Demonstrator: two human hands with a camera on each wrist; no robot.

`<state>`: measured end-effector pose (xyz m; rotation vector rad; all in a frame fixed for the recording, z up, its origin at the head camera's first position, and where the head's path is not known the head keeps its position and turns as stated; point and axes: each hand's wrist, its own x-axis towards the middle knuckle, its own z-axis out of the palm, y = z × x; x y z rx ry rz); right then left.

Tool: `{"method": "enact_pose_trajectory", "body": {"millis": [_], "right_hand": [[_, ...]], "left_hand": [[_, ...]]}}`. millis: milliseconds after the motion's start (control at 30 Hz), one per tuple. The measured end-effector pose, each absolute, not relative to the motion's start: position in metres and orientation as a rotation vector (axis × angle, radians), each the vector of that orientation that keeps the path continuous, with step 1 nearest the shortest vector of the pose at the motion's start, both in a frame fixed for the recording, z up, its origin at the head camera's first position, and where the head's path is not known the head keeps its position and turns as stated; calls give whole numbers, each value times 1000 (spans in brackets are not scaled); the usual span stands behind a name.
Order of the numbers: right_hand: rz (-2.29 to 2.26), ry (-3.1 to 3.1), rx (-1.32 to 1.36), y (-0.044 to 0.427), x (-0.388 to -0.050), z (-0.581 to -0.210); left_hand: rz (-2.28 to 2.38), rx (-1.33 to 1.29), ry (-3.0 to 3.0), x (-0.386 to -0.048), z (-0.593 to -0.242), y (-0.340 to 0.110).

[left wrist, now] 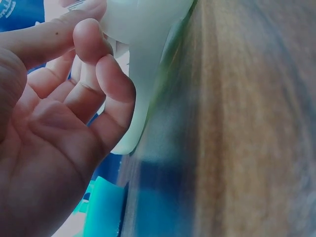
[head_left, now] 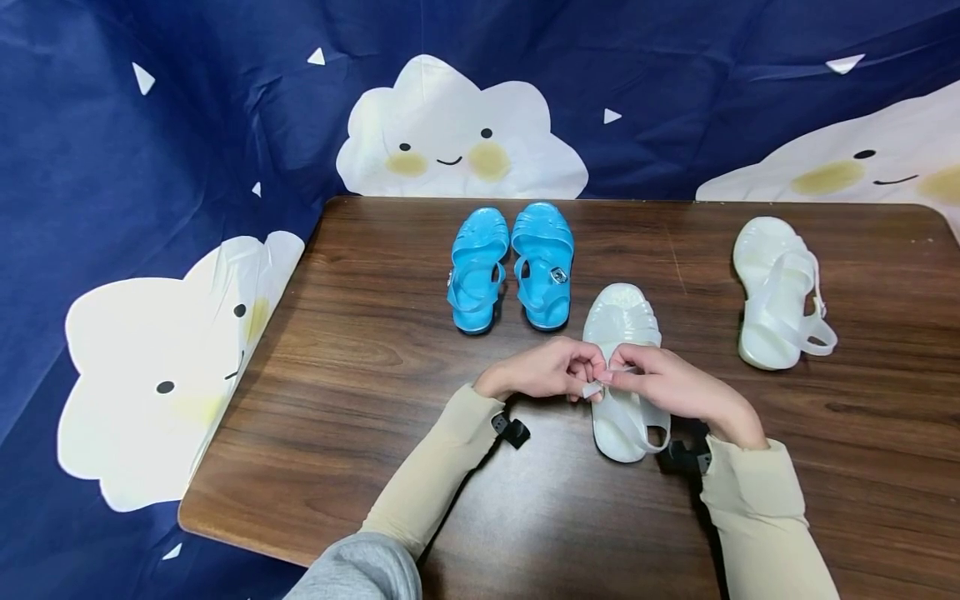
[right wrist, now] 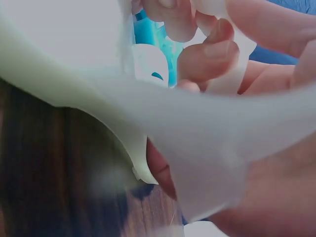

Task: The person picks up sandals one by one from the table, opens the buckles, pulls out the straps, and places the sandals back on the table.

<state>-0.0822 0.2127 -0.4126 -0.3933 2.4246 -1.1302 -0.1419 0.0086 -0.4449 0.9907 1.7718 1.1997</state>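
Note:
A translucent white sandal (head_left: 621, 312) lies on the table, toe pointing away, below and between both hands. Over its left side the left hand (head_left: 551, 368) pinches the sandal's ankle strap (head_left: 592, 389) between thumb and fingers. From the right, the right hand (head_left: 671, 383) meets it and pinches the same strap at its fingertips. In the right wrist view, the pale strap (right wrist: 229, 76) passes between the fingers, while another band of the sandal (right wrist: 197, 123) crosses close to the camera. The strap's fastening is hidden by the fingertips.
Two blue sandals (head_left: 480, 237) stand side by side toward the back of the brown wooden table (head_left: 375, 333). Another white sandal (head_left: 765, 250) lies at the right, its strap hanging out sideways. A dark blue cloth (head_left: 637, 50) with clouds hangs behind the table's back edge.

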Motion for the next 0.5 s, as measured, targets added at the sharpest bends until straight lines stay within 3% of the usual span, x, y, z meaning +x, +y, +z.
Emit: {"method": "enact_pose_trajectory", "body": {"millis": [500], "right_hand": [[-1198,2334,-269,217,-81,-409]], "left_hand": [[1194,968,1794,-141,-445,10]]}}
